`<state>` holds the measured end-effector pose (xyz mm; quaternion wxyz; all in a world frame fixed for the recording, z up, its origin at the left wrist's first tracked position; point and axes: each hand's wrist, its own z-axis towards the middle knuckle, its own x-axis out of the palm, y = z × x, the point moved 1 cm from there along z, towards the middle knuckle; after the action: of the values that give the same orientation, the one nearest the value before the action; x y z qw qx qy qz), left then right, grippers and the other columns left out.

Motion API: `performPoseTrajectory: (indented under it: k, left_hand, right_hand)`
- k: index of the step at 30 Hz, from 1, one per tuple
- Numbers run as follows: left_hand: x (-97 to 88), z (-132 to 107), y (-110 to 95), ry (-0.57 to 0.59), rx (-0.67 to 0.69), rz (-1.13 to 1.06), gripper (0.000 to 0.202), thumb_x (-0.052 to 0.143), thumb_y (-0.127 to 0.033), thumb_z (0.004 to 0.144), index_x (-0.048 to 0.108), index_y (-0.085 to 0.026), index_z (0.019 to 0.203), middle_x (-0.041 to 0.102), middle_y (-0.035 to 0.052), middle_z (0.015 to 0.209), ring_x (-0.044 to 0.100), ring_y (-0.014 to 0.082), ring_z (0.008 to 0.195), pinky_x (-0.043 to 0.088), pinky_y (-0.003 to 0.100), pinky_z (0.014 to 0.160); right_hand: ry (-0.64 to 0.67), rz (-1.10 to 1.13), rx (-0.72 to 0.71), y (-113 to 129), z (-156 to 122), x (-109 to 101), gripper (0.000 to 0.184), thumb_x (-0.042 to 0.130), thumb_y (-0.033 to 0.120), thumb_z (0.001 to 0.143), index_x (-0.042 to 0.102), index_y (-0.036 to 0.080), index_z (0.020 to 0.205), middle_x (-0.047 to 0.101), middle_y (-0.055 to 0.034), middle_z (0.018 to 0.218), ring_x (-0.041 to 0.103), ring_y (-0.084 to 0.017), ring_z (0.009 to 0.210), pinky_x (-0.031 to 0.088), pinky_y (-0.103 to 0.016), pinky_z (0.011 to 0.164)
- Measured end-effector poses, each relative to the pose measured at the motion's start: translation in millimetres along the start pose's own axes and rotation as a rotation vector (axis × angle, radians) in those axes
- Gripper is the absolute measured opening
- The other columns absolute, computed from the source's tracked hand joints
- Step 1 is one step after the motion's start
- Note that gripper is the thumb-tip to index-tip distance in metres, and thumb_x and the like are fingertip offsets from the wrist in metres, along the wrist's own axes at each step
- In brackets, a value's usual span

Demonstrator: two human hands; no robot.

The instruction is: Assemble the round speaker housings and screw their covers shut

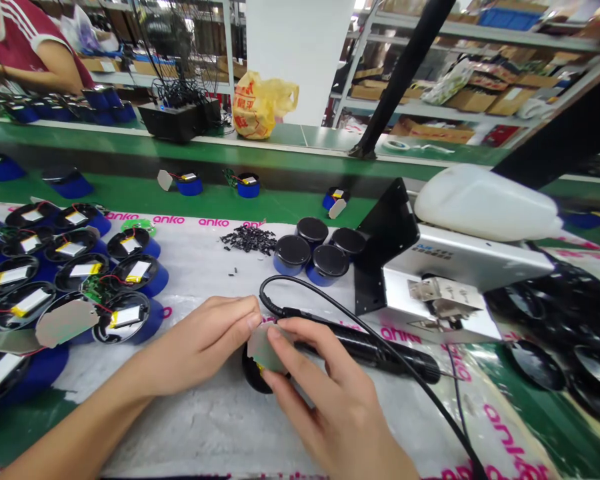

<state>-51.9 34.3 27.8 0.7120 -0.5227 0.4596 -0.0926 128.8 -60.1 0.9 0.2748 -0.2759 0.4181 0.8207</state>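
Observation:
In the middle of the head view a round black housing (pixel 254 381) sits tilted on the covered bench. A thin grey plate (pixel 263 349) lies over its opening, and a bit of yellow shows beneath. My right hand (pixel 337 387) pinches this plate, with fingertips on its face and edge and the thumb low by the rim. From the left, my left hand (pixel 200 343) closes about the housing's far left side; its fingertips are partly hidden. Just behind my right hand lies a black electric screwdriver (pixel 375 350) with a looping cable (pixel 350 310).
Several blue housings with white batteries (pixel 127 317) crowd the left. Loose black screws (pixel 250 240) lie beyond my hands, beside capped housings (pixel 329 261). A metal screw feeder (pixel 440 293) stands at right, near glossy black parts (pixel 535 363). Across the bench is another person (pixel 55 57).

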Motion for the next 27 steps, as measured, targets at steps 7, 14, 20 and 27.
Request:
performPoseTrajectory:
  k: [7,14,20,27]
  left_hand:
    - [-1.3,-4.0,-10.0,-0.024,0.07,-0.066,0.04,0.034,-0.033,0.108,0.047,-0.02,0.071,0.046,-0.0043,0.068,0.047,0.0129,0.064,0.037,0.025,0.065]
    - [14.3,-27.6,-12.6,-0.103,-0.3,0.114,0.072,0.084,-0.052,0.073,0.053,-0.032,0.135,0.052,0.0053,0.137,0.061,0.0247,0.092,0.05,0.034,0.081]
    - [48.4,-36.1,-1.8,-0.138,-0.362,-0.27,0.053,0.076,-0.02,0.079,0.061,-0.034,0.128,0.058,0.0029,0.132,0.065,0.0213,0.093,0.055,0.032,0.079]
    - [60.6,-47.9,9.6,0.001,-0.457,-1.018,0.075,0.075,-0.032,0.085,0.039,-0.026,0.15,0.071,-0.0017,0.068,0.072,0.0173,0.065,0.058,0.027,0.066]
  right_hand:
    - [-0.016,-0.071,-0.019,9.9,8.0,-3.6,0.054,0.053,0.009,0.09,0.047,0.016,0.144,0.06,-0.0128,0.122,0.064,-0.018,0.109,0.059,-0.028,0.091]
    - [0.061,0.14,0.087,3.6,11.7,-15.0,0.051,0.06,0.011,0.087,0.054,0.024,0.135,0.061,-0.0051,0.124,0.063,-0.011,0.114,0.05,-0.017,0.101]
    - [0.05,0.145,0.137,4.5,-5.8,-11.4,0.054,0.066,0.018,0.086,0.052,0.029,0.137,0.063,-0.0039,0.127,0.063,-0.016,0.118,0.054,-0.022,0.1]
    - [0.061,0.163,0.192,-1.1,-28.9,-14.9,0.052,0.059,0.014,0.088,0.05,0.027,0.138,0.063,-0.005,0.127,0.065,-0.015,0.116,0.054,-0.02,0.099]
